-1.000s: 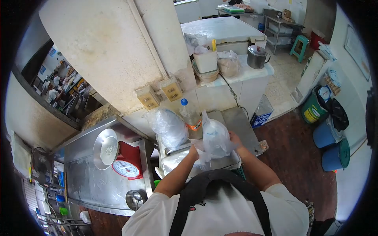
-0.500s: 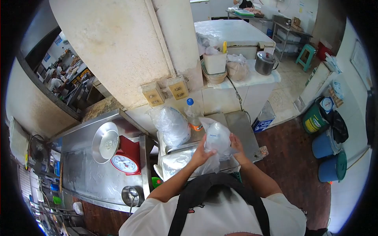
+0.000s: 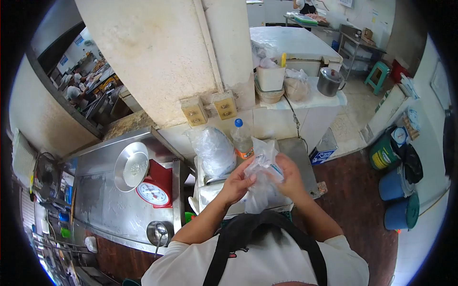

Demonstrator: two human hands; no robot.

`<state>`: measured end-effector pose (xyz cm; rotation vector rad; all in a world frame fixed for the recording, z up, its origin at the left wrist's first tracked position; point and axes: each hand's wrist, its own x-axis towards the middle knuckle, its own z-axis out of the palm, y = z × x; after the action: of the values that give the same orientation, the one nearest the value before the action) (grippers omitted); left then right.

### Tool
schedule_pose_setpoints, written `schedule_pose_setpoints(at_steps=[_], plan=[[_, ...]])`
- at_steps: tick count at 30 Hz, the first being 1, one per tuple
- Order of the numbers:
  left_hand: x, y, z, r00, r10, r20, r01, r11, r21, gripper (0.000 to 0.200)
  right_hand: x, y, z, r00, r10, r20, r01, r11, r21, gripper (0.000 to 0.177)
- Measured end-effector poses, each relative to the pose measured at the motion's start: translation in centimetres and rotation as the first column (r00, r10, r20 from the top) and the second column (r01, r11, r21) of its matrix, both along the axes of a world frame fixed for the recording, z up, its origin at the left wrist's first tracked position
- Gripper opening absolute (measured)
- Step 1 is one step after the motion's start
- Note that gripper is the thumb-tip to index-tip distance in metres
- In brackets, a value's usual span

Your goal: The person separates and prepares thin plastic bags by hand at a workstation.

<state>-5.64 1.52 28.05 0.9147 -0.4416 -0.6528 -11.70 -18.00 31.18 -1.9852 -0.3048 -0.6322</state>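
In front of my chest is a clear plastic bag [image 3: 260, 196] with blue print, bunched at the top. My left hand [image 3: 239, 185] is closed on its left side, thumb over the plastic. On the other side my right hand [image 3: 289, 177] grips the bag near the print. What the bag contains, if anything, is hard to make out. Just beyond my hands stands a plastic bottle [image 3: 242, 139] with a blue cap and an orange label. A larger filled clear bag [image 3: 214, 151] sits left of the bottle.
To the left, a steel sink counter [image 3: 100, 200] holds a red scale [image 3: 161, 183] with a metal pan [image 3: 131, 167], and a small pot [image 3: 153, 233] with a utensil. A wall pillar [image 3: 148, 52] rises ahead. A lidded metal pot [image 3: 329, 83] and blue bins [image 3: 393, 186] are at right.
The bag was rounded and spread between my hands; now its top is gathered and crumpled. My right hand has turned over it. The view has shifted slightly.
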Motion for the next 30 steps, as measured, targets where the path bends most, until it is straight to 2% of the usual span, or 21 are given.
schedule_pose_setpoints(at_steps=[1, 2, 4, 5, 7, 8, 9, 10, 11, 13, 15, 17, 19, 20, 23, 24, 25, 27, 29, 30], plan=[[0.4, 0.3, -1.3, 0.993, 0.1, 0.059, -0.106, 0.99, 0.097, 0.048, -0.1, -0.5, 0.1, 1.0, 0.01, -0.015, -0.009, 0.997, 0.073, 0.04], [0.7, 0.6, -2.5, 0.974, 0.191, 0.124, -0.212, 0.959, 0.188, 0.043, -0.5, -0.5, 0.5, 0.998, 0.009, -0.058, -0.007, 0.999, 0.031, 0.038], [1.2, 1.4, -3.8, 0.954, 0.269, 0.133, -0.292, 0.933, 0.209, 0.032, -1.7, -0.6, 2.4, 0.99, -0.003, -0.143, -0.005, 0.998, -0.059, 0.034], [1.4, 1.7, -4.2, 0.942, 0.304, 0.141, -0.329, 0.919, 0.218, 0.028, -2.0, -0.4, 3.4, 0.966, 0.17, -0.195, -0.18, 0.983, -0.034, 0.033], [1.2, 1.0, -2.2, 0.898, 0.436, -0.055, -0.421, 0.889, 0.18, 0.024, -2.7, 0.5, 4.6, 0.82, 0.492, -0.292, -0.499, 0.865, 0.053, 0.031], [1.3, 0.6, -1.3, 0.857, 0.49, -0.158, -0.465, 0.868, 0.174, 0.023, -2.8, 0.9, 4.6, 0.89, 0.411, -0.195, -0.425, 0.904, -0.035, 0.031], [1.3, 1.1, -1.1, 0.843, 0.409, -0.348, -0.401, 0.911, 0.098, 0.027, -2.7, 1.3, 4.5, 0.94, 0.327, -0.093, -0.336, 0.936, -0.108, 0.031], [1.1, 1.3, -1.1, 0.874, 0.366, -0.318, -0.357, 0.93, 0.09, 0.028, -2.7, 1.8, 4.4, 0.971, 0.24, 0.011, -0.235, 0.958, -0.167, 0.031], [0.9, 1.4, -0.9, 0.903, 0.319, -0.287, -0.308, 0.948, 0.083, 0.03, -2.4, 2.3, 5.2, 0.997, -0.023, 0.077, 0.032, 0.991, -0.126, 0.03], [1.4, 1.0, -0.1, 0.955, 0.217, -0.204, -0.211, 0.976, 0.049, 0.032, -1.2, 3.2, 5.4, 0.979, -0.189, 0.07, 0.191, 0.981, -0.026, 0.029], [1.5, 1.0, 0.2, 0.988, 0.112, -0.108, -0.111, 0.994, 0.018, 0.035, -0.9, 3.0, 4.9, 0.98, -0.179, -0.082, 0.182, 0.983, 0.021, 0.031], [1.7, 1.9, -2.7, 0.966, -0.019, -0.257, -0.039, 0.975, -0.218, 0.036, -0.8, 1.4, 3.8, 0.936, 0.016, -0.353, 0.004, 0.998, 0.058, 0.035], [2.2, 2.3, -5.2, 0.967, 0.016, -0.254, -0.073, 0.973, -0.219, 0.035, -0.1, 0.8, 2.1, 0.936, 0.035, -0.351, 0.091, 0.938, 0.336, 0.034], [2.6, 2.4, -6.3, 0.978, 0.118, -0.174, -0.137, 0.985, -0.103, 0.035, 0.1, 0.5, 1.6, 0.936, 0.044, -0.349, 0.131, 0.876, 0.464, 0.033], [3.7, 2.3, -8.3, 0.928, 0.347, 0.134, -0.369, 0.907, 0.204, 0.033, -0.3, -0.8, 1.6, 0.959, 0.063, -0.275, 0.068, 0.894, 0.442, 0.027], [3.1, 1.9, -6.7, 0.918, 0.38, -0.114, -0.36, 0.919, 0.162, 0.029, -0.6, 0.0, 2.0, 0.979, 0.005, -0.202, 0.078, 0.913, 0.4, 0.026], [2.4, 1.6, -5.0, 0.841, 0.405, -0.358, -0.392, 0.913, 0.112, 0.024, -0.8, 1.4, 2.8, 0.991, -0.051, -0.125, 0.093, 0.93, 0.356, 0.025], [1.7, 2.2, -4.1, 0.921, 0.371, 0.114, -0.386, 0.838, 0.386, 0.022, -1.1, 1.8, 3.0, 0.995, -0.058, -0.083, 0.077, 0.968, 0.239, 0.025], [1.2, 2.3, -3.6, 0.925, 0.334, 0.182, -0.38, 0.812, 0.443, 0.022, -1.2, 0.8, 2.8, 0.985, 0.021, -0.172, -0.005, 0.995, 0.096, 0.028], [1.2, 1.7, -3.4, 0.927, 0.374, 0.02, -0.354, 0.857, 0.375, 0.022, -1.3, 0.3, 2.3, 0.971, 0.004, -0.239, 0.03, 0.99, 0.139, 0.028]])
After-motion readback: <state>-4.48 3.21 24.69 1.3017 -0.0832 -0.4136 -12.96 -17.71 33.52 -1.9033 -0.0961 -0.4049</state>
